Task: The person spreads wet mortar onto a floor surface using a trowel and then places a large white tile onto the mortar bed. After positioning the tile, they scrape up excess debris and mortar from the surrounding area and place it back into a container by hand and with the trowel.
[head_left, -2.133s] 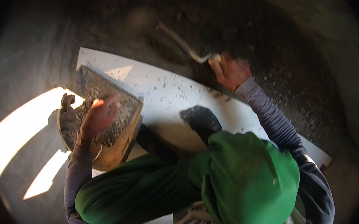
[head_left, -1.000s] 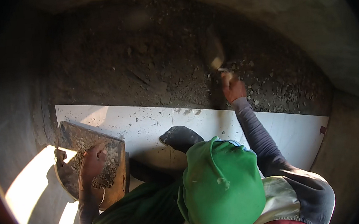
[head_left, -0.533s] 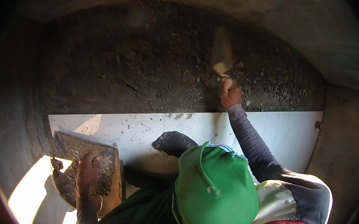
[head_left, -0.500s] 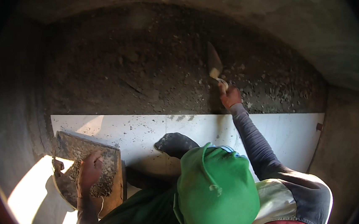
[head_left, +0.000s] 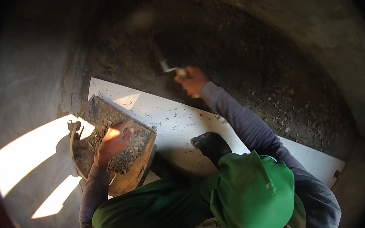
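The right hand (head_left: 193,82) is clamped on the pale handle (head_left: 181,73) of a trowel (head_left: 161,60); the trowel is over the dark soil (head_left: 228,46), beyond the edge of the white tiled strip (head_left: 175,108), and its blade points away from the person and a little to the left; the blade is blurred and dark, so I cannot tell whether it touches the soil.

The left hand (head_left: 114,143) is above the grey rubble (head_left: 124,161) in a worn container (head_left: 130,182), which stands at the person's left side, near the left knee; its fingers are partly blurred, and I cannot tell whether they are apart or together, or if they hold some piece; the container has one straight side and one rounded side, and a short white string (head_left: 112,178) lies at its near part.

Small crumbs are scattered on the white strip; a foot in a dark covering (head_left: 212,145) rests on it, between the two arms; the green trousers (head_left: 149,208) cover the bent legs; at far left, bright sunlight (head_left: 26,147) falls beside the container.
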Demonstrator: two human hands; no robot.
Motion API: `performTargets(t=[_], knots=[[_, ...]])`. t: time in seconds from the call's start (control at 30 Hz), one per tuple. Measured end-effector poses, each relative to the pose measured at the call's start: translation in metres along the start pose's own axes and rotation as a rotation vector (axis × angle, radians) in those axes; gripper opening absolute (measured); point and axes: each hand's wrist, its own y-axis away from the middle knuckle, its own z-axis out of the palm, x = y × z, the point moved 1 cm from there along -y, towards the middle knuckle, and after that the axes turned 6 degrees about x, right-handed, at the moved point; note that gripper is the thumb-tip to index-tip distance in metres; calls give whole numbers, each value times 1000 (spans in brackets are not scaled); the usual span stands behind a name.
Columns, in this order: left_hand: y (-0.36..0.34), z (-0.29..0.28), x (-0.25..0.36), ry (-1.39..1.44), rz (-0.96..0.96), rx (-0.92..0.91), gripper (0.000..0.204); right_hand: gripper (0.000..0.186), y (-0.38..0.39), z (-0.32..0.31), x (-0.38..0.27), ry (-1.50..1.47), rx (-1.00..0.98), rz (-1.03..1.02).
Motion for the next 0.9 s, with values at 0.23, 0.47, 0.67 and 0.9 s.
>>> performTargets(t=[0.23,0.47,0.67,0.9], knots=[[60,-20,-41,157,-208,138,38,30,45,-77,18,-231,293,-36],[43,-14,-28,252,-150,101,37,35,-73,-20,-28,332,799,-983],[47,-23,-38,138,-148,113,29,34,-13,-44,-46,-12,616,-587],[16,-20,-39,-10,-132,4,36,31,18,-91,-10,-39,552,-393]])
